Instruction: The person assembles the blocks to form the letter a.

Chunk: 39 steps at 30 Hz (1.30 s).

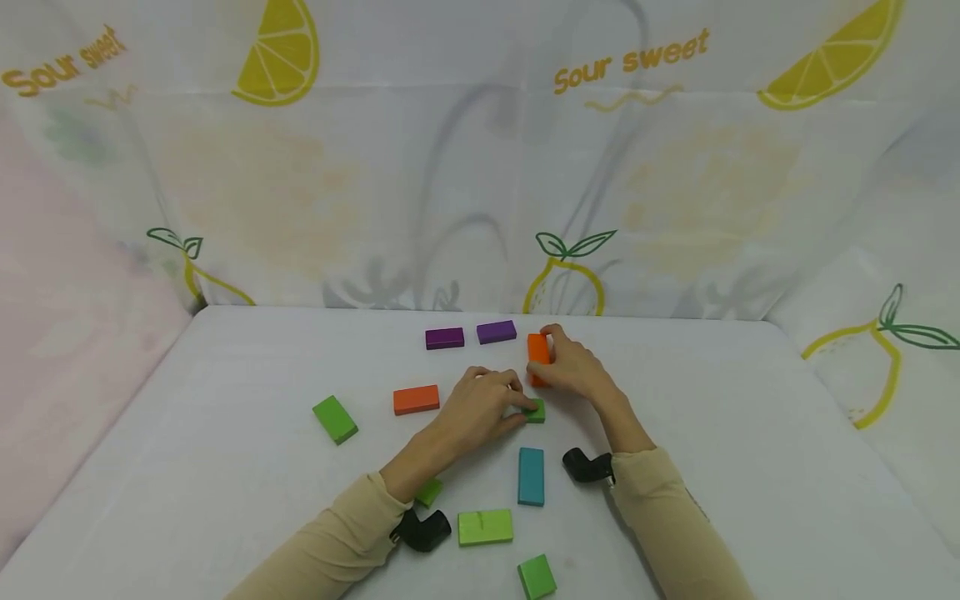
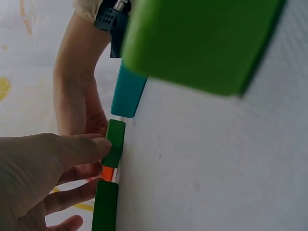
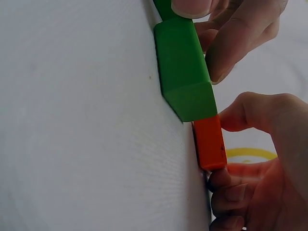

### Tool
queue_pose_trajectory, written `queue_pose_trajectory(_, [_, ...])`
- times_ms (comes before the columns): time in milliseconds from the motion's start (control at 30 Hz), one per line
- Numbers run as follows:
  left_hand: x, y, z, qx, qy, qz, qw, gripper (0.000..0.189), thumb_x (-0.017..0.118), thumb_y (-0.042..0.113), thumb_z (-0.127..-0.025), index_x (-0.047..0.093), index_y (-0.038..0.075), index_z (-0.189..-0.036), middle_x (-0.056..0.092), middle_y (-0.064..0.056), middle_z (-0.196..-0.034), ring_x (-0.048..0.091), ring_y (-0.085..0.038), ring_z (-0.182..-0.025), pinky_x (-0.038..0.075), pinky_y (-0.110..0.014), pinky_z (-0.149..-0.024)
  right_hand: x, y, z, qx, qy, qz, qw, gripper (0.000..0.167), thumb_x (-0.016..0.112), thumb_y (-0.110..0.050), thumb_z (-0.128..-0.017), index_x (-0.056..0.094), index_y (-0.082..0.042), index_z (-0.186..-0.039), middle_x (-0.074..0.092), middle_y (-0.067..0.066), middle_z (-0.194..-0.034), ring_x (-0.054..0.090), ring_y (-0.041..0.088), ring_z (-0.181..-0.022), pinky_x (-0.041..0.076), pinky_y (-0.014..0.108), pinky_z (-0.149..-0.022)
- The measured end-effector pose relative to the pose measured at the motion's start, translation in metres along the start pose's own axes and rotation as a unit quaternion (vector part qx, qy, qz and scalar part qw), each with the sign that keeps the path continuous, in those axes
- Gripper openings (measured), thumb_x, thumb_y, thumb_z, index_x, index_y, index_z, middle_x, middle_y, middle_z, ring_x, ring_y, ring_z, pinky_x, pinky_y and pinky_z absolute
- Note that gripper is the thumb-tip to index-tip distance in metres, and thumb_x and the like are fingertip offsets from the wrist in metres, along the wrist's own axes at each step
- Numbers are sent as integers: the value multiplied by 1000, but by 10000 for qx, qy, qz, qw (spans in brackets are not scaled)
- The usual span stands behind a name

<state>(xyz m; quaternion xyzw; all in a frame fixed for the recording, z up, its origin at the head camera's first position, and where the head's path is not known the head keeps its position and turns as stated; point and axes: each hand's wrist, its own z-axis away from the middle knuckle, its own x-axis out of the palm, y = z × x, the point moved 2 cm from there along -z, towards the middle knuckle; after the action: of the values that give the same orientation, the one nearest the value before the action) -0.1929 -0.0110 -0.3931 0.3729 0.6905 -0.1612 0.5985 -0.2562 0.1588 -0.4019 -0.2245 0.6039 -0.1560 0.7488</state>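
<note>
We're pinching two-handed toward the far edge of the table (image 1: 750,392).
Right hand (image 1: 576,367) pinching orange block (image 1: 537,349) end to end, left hand (image 1: 478,408) pinching green block (image 1: 537,413); we're guessing light, stiff, slick (hardly fragile), opposite faces gripping best.

I'm in a booth w/ cloth walls, looks like a recording set-up; can't tell if the bldg. is a home, lab or office. Printed cloth (image 1: 412,167) hangs behind my white table (image 1: 750,417) & at both sides, w/ lemon slices (image 1: 281,67), leaves (image 1: 551,244) & "Sour sweet" lettering (image 1: 632,61) on it. Black cams (image 1: 423,532) sit by my cuffs (image 1: 375,504); coloured blocks (image 1: 416,400) lie abt. the tabletop.
</note>
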Motion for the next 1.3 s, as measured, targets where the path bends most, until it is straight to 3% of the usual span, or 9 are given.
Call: queue_pose_trajectory(1300, [2, 1, 1, -390, 120, 49, 9992, 22, 72, 26, -83, 74, 25, -105, 73, 7, -96, 63, -14, -90, 40, -43, -99, 3, -16, 8, -168, -219, 117, 9996, 65, 57, -32, -79, 35, -10, -137, 57, 8, -85, 53, 21, -70, 39, 27, -59])
